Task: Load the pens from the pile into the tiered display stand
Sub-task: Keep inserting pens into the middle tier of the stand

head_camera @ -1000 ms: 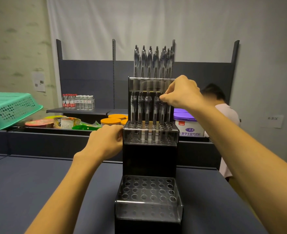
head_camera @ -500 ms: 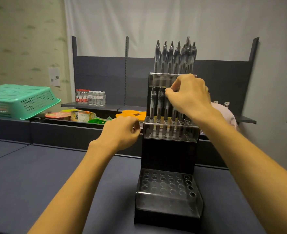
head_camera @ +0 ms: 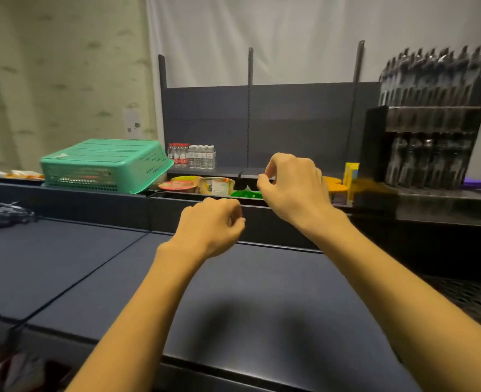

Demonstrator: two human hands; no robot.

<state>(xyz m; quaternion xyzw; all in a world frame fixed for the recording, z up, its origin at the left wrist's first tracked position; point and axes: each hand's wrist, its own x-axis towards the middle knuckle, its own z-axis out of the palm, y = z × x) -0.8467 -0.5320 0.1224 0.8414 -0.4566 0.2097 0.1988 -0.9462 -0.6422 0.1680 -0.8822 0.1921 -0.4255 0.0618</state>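
Dark blue table, green basket behind, white curtain

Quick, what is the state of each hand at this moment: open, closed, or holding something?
Left hand: fingers loosely curled, holds nothing, so open.
Right hand: fingers curled with thumb near fingertips, no pen visible in it; it appears empty.

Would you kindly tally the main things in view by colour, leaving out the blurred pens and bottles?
Green: 1, the upturned basket
Black: 1, the tiered display stand
Dark blue: 1, the table
Total: 3
The pens in the stand and the pen pile at the far left are too blurred to count.
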